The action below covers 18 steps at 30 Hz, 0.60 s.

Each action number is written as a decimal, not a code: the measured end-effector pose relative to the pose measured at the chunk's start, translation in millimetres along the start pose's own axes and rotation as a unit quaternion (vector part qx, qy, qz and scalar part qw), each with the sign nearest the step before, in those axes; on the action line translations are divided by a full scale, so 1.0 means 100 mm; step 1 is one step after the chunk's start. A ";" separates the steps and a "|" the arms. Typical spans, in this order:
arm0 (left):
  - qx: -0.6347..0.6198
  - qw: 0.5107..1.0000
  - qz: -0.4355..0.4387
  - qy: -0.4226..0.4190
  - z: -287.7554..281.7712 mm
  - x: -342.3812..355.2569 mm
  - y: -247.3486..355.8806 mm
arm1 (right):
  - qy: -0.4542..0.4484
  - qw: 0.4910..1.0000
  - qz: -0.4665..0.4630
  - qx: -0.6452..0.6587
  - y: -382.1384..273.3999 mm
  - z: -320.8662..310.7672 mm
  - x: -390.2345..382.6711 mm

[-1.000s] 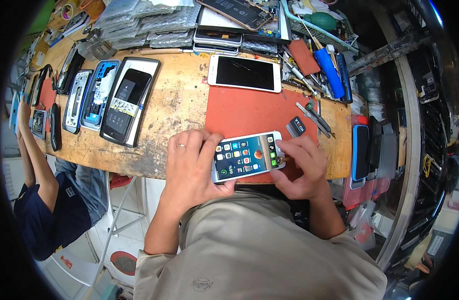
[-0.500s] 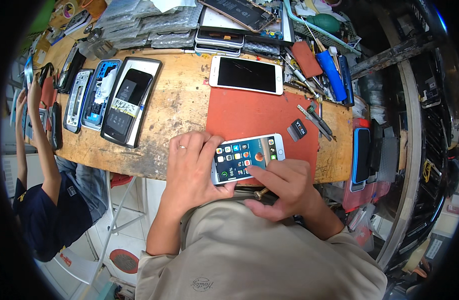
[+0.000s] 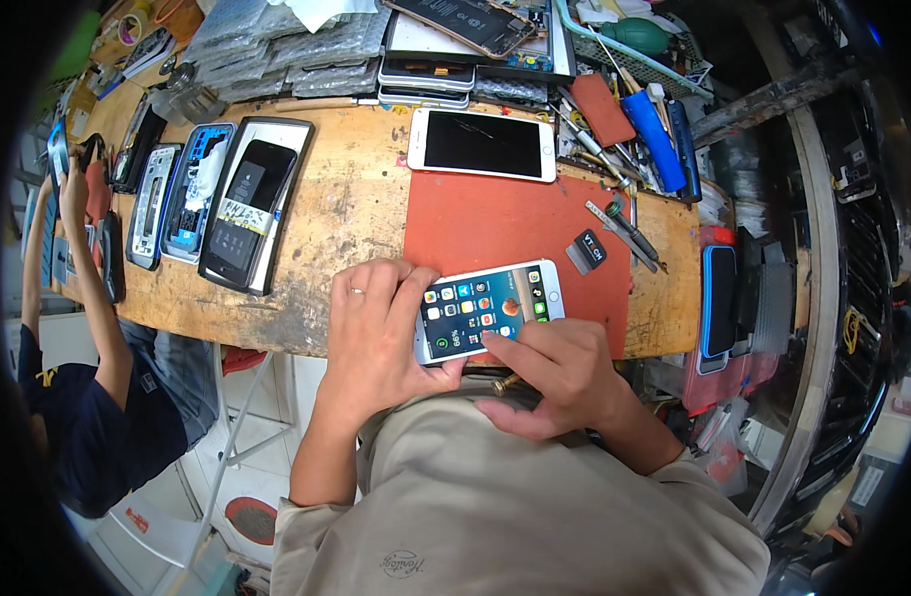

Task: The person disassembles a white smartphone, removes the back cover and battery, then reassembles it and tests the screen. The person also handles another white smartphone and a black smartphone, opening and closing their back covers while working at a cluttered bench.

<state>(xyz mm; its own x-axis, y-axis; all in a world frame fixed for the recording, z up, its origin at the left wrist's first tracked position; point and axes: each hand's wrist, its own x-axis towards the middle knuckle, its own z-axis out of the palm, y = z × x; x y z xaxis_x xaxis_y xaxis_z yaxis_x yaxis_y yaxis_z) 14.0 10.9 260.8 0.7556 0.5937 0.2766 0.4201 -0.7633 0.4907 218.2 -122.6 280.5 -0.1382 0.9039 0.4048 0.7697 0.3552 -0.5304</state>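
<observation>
One basket holds a green bulb, while the left hand pinches a lit phone and the right hand, thumb spread, extends its index finger over it.

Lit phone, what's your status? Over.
Left hand: gripping lit phone, left end. Right hand: index finger at screen, contact unclear. In the way: right hand, partly covering phone.
</observation>
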 end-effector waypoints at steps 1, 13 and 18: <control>0.002 1.000 0.001 0.001 0.01 0.00 0.00 | 0.003 1.000 0.000 0.001 0.00 0.00 -0.01; -0.068 0.996 -0.011 -0.054 -0.11 -0.02 -0.11 | 0.001 1.000 0.016 -0.024 -0.01 -0.11 -0.08; -0.040 0.996 0.004 -0.075 -0.15 0.00 -0.12 | -0.008 0.999 0.017 -0.032 -0.02 -0.11 -0.10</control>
<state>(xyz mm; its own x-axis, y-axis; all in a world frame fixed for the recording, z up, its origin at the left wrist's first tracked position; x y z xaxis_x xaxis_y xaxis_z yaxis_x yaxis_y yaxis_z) 1.5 24.4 267.3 0.8284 0.5376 0.1573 0.3758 -0.7417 0.5555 224.5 -134.5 285.6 -0.1210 0.9194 0.3744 0.8125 0.3084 -0.4947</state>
